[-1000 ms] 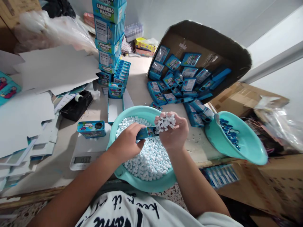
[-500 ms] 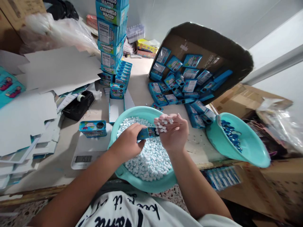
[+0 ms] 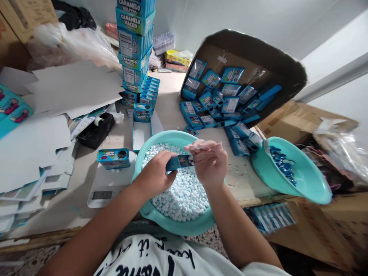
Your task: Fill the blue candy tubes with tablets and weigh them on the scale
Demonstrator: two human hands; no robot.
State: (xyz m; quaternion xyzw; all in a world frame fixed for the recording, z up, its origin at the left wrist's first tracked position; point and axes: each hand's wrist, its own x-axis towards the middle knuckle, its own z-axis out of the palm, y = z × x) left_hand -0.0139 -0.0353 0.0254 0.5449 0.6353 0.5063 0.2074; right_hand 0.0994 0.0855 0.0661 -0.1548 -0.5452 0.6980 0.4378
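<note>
My left hand is closed around a small blue candy box, tilted with its round opening towards my right palm. White candies show at that opening. My right hand is cupped open at the mouth of the box, palm up, and no candies show in the palm. Both hands are above a turquoise basin full of small white candies. To the left, another blue box stands on a white digital scale with a lit display.
A tall stack of blue cartons stands behind the basin. A tipped cardboard box spills blue candy boxes. At right, a turquoise bowl holds blue lids. White card sheets and a black tape dispenser lie left.
The white candies in my right palm have gone from sight, and its fingers have tipped towards the box opening. My left hand keeps hold of the box in nearly the same place.
</note>
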